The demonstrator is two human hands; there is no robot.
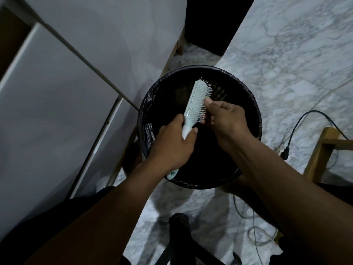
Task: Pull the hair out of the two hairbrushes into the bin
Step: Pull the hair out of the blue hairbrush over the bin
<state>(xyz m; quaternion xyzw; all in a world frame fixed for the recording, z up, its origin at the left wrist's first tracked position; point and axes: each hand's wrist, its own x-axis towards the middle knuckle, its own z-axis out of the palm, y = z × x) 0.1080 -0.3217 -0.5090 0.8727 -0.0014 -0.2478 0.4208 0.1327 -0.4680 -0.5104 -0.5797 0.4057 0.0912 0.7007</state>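
A black cable [305, 119] trailed across the marble floor [286, 54] at three o'clock of the bin [254, 104], near a wooden frame [321, 150]; a white cupboard [57, 92] stood at nine o'clock. Nothing blocked my hands. My left hand [172, 146] was wrapped tight around the handle of a pale hairbrush [196, 100], held over the black-lined bin, head pointing to twelve o'clock. My right hand [225, 117] touched the bristles at their three o'clock side, fingers curled together and pinching at them. I could not make out any hair. The room was dim.
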